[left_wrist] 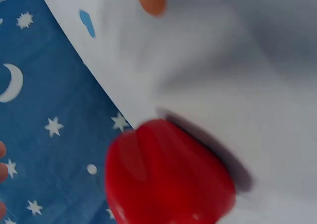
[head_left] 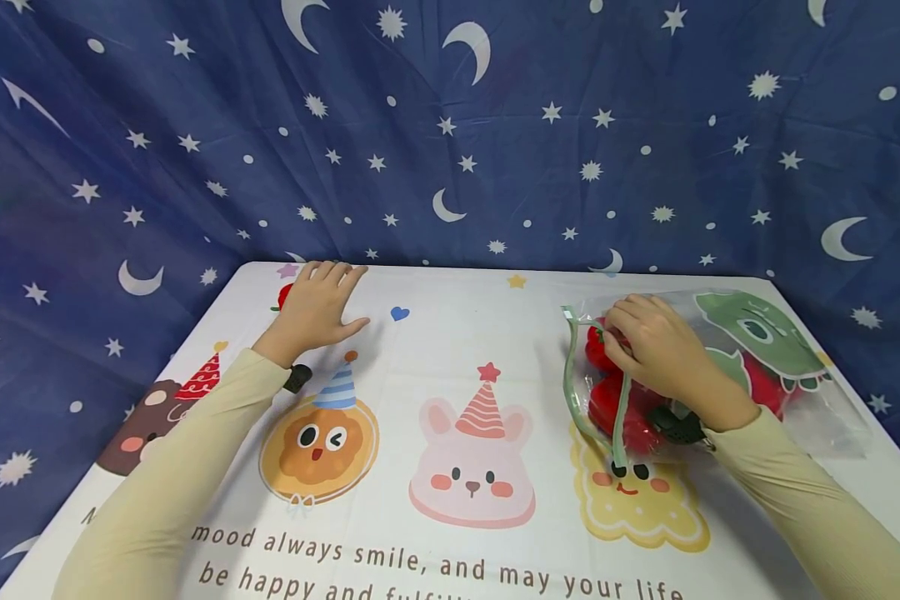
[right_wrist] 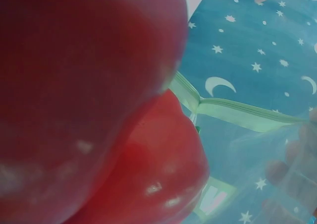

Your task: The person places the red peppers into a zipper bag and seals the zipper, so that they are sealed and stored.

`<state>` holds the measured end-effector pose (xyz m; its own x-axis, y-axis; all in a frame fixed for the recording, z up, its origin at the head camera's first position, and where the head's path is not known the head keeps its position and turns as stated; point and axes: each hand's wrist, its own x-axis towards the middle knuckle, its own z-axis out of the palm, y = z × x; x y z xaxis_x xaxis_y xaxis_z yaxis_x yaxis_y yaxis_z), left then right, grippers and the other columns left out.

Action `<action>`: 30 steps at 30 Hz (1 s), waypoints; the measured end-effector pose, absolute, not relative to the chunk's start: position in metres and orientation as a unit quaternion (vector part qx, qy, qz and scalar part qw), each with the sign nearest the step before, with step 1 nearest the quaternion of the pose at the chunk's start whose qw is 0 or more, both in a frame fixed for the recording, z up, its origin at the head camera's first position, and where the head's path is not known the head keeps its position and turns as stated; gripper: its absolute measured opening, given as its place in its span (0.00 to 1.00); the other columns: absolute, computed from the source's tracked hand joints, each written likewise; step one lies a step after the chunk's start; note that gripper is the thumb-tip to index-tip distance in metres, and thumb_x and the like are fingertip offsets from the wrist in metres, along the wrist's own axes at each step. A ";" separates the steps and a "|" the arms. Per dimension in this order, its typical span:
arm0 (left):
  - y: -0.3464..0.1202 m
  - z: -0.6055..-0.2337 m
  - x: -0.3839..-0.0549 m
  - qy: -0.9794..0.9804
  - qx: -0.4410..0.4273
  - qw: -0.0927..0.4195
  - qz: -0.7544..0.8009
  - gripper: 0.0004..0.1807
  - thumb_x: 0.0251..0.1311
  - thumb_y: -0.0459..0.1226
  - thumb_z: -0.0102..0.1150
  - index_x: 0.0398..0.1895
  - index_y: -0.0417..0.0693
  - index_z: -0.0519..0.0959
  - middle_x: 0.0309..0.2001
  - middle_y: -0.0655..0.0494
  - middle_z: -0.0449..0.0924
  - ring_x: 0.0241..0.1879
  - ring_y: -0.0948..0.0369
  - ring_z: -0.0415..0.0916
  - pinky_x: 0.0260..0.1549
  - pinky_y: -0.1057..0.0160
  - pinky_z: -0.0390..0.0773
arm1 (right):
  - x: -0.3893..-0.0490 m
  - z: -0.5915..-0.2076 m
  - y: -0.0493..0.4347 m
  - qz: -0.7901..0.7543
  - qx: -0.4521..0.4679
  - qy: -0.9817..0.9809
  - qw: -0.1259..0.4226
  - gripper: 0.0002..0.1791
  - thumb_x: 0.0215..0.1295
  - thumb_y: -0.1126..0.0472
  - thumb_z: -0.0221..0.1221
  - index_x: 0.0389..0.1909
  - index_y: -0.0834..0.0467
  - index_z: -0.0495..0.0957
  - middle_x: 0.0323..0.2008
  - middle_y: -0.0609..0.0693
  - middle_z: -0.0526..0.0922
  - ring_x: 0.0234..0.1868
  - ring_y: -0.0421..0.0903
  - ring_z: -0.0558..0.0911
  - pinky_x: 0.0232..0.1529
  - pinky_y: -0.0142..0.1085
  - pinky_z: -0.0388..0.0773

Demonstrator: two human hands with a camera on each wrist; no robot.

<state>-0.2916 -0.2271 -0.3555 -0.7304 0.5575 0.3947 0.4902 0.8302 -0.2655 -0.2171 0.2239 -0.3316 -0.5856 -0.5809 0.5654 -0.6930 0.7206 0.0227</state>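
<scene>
A glossy red bell pepper (left_wrist: pixel 168 174) lies on the white table near its back left edge, partly hidden in the head view by my left hand (head_left: pixel 317 304). That hand hovers beside the pepper with fingers extended and thumb spread, nothing in its grasp. At the right, my right hand (head_left: pixel 656 346) grips the upper lip of a clear plastic bag (head_left: pixel 570 375) with a green zip edge, holding its mouth apart. Inside the bag sit several red bell peppers (head_left: pixel 607 408). Close up in the right wrist view, a red pepper (right_wrist: pixel 163 169) shows beside the green zip strip (right_wrist: pixel 242 112).
The bag carries a green cartoon print (head_left: pixel 765 329) and spreads over the table's right side. Cartoon figures and lettering cover the white tablecloth (head_left: pixel 472 333). A dark blue curtain (head_left: pixel 525 192) with moons and stars hangs behind the table.
</scene>
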 end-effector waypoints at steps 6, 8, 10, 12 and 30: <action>-0.246 -0.356 -0.299 -0.928 -0.275 0.241 0.068 0.41 0.45 0.54 0.64 0.59 0.39 0.69 0.49 0.39 0.75 0.49 0.44 0.71 0.53 0.44 0.68 | -0.217 -0.332 0.224 0.102 0.358 -0.885 0.279 0.05 0.46 0.67 0.59 0.27 0.63 0.76 0.28 0.57 0.80 0.34 0.53 0.77 0.41 0.48 0.76; -0.252 -0.357 -0.301 -0.932 -0.266 0.235 0.071 0.40 0.45 0.53 0.65 0.59 0.39 0.69 0.49 0.39 0.75 0.49 0.44 0.71 0.53 0.43 0.68 | -0.217 -0.332 0.224 0.102 0.356 -0.886 0.277 0.05 0.46 0.67 0.59 0.27 0.63 0.76 0.28 0.57 0.80 0.34 0.53 0.77 0.42 0.49 0.76; -0.258 -0.358 -0.302 -0.938 -0.253 0.223 0.077 0.40 0.45 0.53 0.64 0.59 0.39 0.68 0.49 0.39 0.75 0.50 0.44 0.71 0.54 0.43 0.68 | -0.217 -0.332 0.224 0.102 0.354 -0.887 0.277 0.05 0.46 0.67 0.60 0.27 0.63 0.77 0.28 0.57 0.80 0.34 0.53 0.77 0.41 0.48 0.76; -0.264 -0.359 -0.304 -0.945 -0.241 0.208 0.079 0.40 0.46 0.53 0.64 0.60 0.39 0.68 0.50 0.40 0.74 0.51 0.44 0.71 0.54 0.43 0.67 | -0.217 -0.331 0.224 0.102 0.353 -0.888 0.277 0.06 0.46 0.67 0.60 0.27 0.63 0.77 0.28 0.57 0.80 0.34 0.53 0.77 0.41 0.48 0.76; -0.305 -0.366 -0.314 -0.972 -0.174 0.122 0.099 0.40 0.46 0.52 0.62 0.59 0.37 0.66 0.54 0.35 0.71 0.54 0.40 0.68 0.55 0.39 0.67 | -0.217 -0.332 0.224 0.100 0.352 -0.889 0.276 0.06 0.46 0.66 0.59 0.27 0.63 0.77 0.28 0.57 0.80 0.34 0.53 0.77 0.40 0.48 0.75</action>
